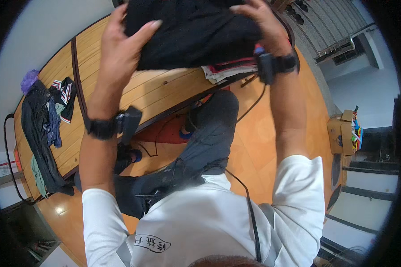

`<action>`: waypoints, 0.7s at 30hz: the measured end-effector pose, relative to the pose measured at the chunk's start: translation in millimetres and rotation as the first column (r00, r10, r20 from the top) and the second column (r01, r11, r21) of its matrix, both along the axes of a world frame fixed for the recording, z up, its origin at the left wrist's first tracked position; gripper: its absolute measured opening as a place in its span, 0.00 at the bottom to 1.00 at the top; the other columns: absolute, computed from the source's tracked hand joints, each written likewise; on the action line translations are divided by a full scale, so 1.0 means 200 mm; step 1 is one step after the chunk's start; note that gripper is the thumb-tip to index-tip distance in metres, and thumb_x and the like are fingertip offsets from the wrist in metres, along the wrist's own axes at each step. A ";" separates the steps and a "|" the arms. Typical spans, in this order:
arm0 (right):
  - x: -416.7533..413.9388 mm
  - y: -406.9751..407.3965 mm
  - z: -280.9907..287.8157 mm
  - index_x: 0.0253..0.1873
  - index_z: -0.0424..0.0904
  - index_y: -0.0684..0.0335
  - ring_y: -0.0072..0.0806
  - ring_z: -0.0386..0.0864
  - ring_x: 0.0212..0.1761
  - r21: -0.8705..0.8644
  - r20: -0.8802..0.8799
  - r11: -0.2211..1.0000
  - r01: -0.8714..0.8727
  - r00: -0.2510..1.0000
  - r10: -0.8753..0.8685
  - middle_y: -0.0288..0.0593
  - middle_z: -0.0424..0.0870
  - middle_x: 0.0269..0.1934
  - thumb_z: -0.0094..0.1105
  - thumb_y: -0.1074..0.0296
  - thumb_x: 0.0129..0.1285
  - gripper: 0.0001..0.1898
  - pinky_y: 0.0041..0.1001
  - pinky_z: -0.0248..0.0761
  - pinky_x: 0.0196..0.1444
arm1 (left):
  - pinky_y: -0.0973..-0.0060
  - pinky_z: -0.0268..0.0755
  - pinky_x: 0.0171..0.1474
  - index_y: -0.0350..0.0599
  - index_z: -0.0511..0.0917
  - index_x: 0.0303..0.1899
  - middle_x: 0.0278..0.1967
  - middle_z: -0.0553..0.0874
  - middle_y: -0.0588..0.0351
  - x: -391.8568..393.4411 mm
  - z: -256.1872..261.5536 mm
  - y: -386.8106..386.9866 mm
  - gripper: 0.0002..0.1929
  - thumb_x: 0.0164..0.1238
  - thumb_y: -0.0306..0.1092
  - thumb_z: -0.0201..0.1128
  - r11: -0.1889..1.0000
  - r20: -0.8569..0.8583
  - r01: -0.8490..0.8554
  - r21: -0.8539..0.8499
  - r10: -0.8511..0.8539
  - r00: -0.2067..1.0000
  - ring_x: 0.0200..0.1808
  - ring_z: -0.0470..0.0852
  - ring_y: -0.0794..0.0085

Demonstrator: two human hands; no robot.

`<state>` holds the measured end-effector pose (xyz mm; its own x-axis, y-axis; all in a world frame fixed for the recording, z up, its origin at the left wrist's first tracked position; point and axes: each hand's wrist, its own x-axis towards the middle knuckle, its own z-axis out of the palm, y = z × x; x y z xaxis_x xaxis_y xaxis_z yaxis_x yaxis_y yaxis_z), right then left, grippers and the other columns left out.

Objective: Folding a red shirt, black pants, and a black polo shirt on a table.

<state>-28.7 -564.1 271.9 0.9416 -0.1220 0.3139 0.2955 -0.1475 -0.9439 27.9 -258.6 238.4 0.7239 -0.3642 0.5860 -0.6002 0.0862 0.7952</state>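
Observation:
A black cloth garment (197, 36) is held up at the top of the view, between both hands. My left hand (125, 43) grips its left edge, thumb lying over the front. At the garment's upper right, my right hand (262, 25) has hold of it, with the thumb on top and the other fingers partly hidden. Both wrists wear black straps with small devices. Beneath the black cloth, partly covered, lies a stack of folded white and red cloth (232, 70) on the wooden slatted bed (160, 90).
Loose clothes, including black trousers (40, 133) and a striped black garment (65, 96), lie at the bed's left end beside a purple bundle (30, 80). Cables (245, 187) hang by the body. A cardboard box (341, 133) of colourful things stands at right, below the stairs (327, 26).

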 end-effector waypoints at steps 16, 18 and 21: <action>-0.10 -1.03 -0.48 0.77 0.65 0.54 0.35 0.67 0.74 -0.392 -0.258 0.862 0.321 0.861 -0.438 0.45 0.71 0.72 0.69 0.71 0.54 0.42 0.33 0.58 0.74 | 0.70 0.77 0.60 0.29 0.61 0.66 0.56 0.81 0.41 -0.02 -0.57 -1.02 0.32 0.64 0.20 0.69 0.970 -0.645 0.186 -0.157 -0.243 0.724 0.55 0.83 0.61; -0.10 -1.02 -0.46 0.76 0.65 0.57 0.35 0.75 0.67 -0.192 -0.304 0.947 0.256 0.902 -0.306 0.47 0.75 0.69 0.67 0.74 0.55 0.40 0.31 0.65 0.70 | 0.69 0.76 0.62 0.27 0.59 0.67 0.57 0.81 0.40 -0.04 -0.53 -1.03 0.35 0.62 0.20 0.70 0.959 -0.685 0.185 -0.216 -0.284 0.670 0.56 0.83 0.60; -0.08 -1.08 -0.37 0.75 0.67 0.61 0.34 0.77 0.64 -0.220 -0.162 0.934 0.281 0.934 -0.319 0.48 0.77 0.67 0.67 0.76 0.56 0.38 0.29 0.68 0.67 | 0.65 0.75 0.61 0.26 0.55 0.70 0.58 0.79 0.38 -0.06 -0.52 -1.08 0.42 0.58 0.25 0.73 0.954 -0.597 0.196 -0.229 -0.296 0.746 0.58 0.81 0.56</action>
